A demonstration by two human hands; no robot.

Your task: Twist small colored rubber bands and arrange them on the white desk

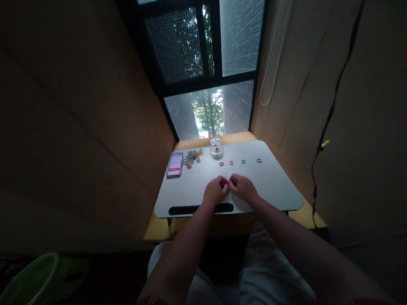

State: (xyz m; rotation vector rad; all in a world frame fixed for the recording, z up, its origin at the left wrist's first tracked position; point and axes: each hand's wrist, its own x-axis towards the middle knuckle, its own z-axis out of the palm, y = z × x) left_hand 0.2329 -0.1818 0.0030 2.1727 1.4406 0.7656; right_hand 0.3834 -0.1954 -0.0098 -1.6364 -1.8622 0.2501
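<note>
My left hand [216, 189] and my right hand [241, 187] meet above the middle of the white lap table [190, 190]. Fingers of both are pinched together on something small and reddish, too small to make out. Beyond them, a red ring [221, 164], an orange ring [231, 162], a green ring [243, 161] and a dark teal ring [259, 160] lie spaced in a row. A pile of coloured rings [192, 157] is at the back left. Behind the row stands a clear round container [216, 150] with something dark red in it.
A phone [174, 164] lies at the table's left edge. The table has a black slot [184, 209] along its front and rests on a yellow wooden surface [155, 228]. A black cable [333, 101] hangs at right; a green basket [44, 279] is at lower left.
</note>
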